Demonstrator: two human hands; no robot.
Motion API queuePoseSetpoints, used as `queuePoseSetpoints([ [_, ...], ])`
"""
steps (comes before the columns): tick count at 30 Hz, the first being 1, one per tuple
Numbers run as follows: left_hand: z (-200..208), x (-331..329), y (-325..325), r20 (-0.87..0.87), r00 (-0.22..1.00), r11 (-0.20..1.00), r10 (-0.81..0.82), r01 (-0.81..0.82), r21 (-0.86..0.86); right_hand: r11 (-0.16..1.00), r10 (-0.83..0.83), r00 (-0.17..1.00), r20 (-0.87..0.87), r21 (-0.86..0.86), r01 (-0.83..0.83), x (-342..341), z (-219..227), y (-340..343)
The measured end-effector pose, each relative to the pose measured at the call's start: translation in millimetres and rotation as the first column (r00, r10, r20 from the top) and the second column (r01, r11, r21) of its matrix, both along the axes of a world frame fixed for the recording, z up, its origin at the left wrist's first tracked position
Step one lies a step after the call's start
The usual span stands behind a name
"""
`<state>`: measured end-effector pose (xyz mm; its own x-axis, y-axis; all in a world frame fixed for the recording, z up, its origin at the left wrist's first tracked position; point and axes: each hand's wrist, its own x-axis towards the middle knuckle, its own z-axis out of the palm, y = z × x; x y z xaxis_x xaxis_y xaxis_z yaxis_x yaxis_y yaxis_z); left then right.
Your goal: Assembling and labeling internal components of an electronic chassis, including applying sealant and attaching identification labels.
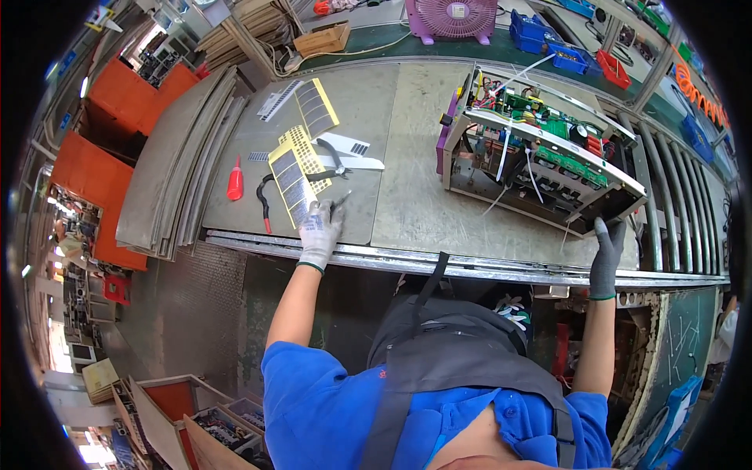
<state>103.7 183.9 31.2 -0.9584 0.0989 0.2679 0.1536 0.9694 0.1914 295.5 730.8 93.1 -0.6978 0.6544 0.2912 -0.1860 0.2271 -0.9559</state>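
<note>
- Bench (407, 196): grey metal top, carrying everything; both arms are reaching onto it from the near edge.
- Chassis (540, 157): open electronics unit with green boards and loose white wires, sitting on the right half of the bench, tilted so its near corner is overhanging toward the person.
- Right hand (607, 258): dark glove, fingers lying against the near right corner of the chassis; it seems to be steadying rather than clamping, and how far the fingers are curled I cannot tell.
- Sheet (291, 176): yellow backing with rows of grey labels, lying left of centre; a second yellow sheet (317, 106) is lying farther back.
- Left hand (319, 231): light glove, resting on the bench edge just below the near end of the sheet, fingertips touching it. The fingers are partly closed; something thin and dark is poking out beside them, too small to name.
- Pliers (333, 160) are lying just past the sheet; a red pen-like tool (235, 182) is sitting well left.
- Judgement: peeling a label is going best when lifting one corner slowly, keeping the sheet flat, while the right hand is holding the chassis from sliding.
</note>
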Motion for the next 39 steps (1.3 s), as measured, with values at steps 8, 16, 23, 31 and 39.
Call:
queuePoseSetpoints([
  [8,19.1,-99.2,15.8,-0.004,0.99,0.99,-0.14,0.14,-0.033,0.999,0.047,0.992,0.118,-0.024,-0.045,29.1,6.4,3.8],
  [16,-22.7,-170.4,-59.5,-0.018,0.945,0.892,-0.328,0.303,-0.336,0.988,-0.157,0.958,0.24,0.021,0.156,84.2,-16.2,36.1],
  [23,131.6,-83.6,27.1,0.028,0.931,0.468,-0.363,0.156,0.87,0.975,0.175,0.96,0.221,0.096,-0.2,104.1,26.4,-59.1],
  [31,126.1,149.3,268.5,0.245,0.489,0.371,-0.837,0.179,0.911,0.933,0.312,0.949,0.045,0.173,-0.315,34.6,-2.8,-144.3],
  [39,97.2,143.3,344.7,0.289,0.464,0.368,-0.837,0.087,0.926,0.757,0.475,0.849,0.232,-0.6,-0.259,108.0,-28.5,-67.1],
])
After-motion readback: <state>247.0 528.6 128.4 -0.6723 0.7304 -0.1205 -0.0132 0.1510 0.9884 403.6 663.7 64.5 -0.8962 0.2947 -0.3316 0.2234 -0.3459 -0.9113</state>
